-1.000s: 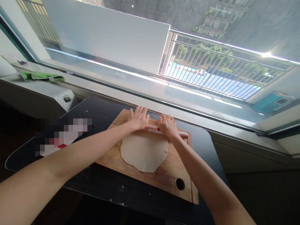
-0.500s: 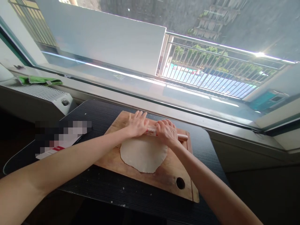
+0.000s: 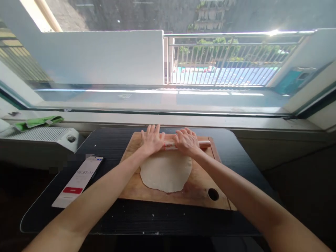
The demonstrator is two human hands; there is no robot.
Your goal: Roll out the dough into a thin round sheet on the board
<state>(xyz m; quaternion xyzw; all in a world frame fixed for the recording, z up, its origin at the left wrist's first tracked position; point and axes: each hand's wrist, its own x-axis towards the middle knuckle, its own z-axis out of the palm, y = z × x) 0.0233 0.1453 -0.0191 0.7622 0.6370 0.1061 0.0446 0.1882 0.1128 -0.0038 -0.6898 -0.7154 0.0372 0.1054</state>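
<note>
Head view: near far edge of board [image 3: 194, 196], rolling pin [image 3: 205, 144] held under left hand [image 3: 152, 141], right hand [image 3: 187, 141], fingers extended, unclenched; dough [image 3: 166, 174] spread mid-board; phone [image 3: 78, 181] laid left.

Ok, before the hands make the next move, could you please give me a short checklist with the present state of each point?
1. Left hand on the rolling pin: ok.
2. Right hand on the rolling pin: ok.
3. Visible part of the dough free of holes: ok.
4. Dough's near edge within the wooden board: ok.
5. Dough's far edge even: cannot tell, the rolling pin and hands hide it.
6. Phone apart from the board: ok, it lies to the left on the table.
</note>
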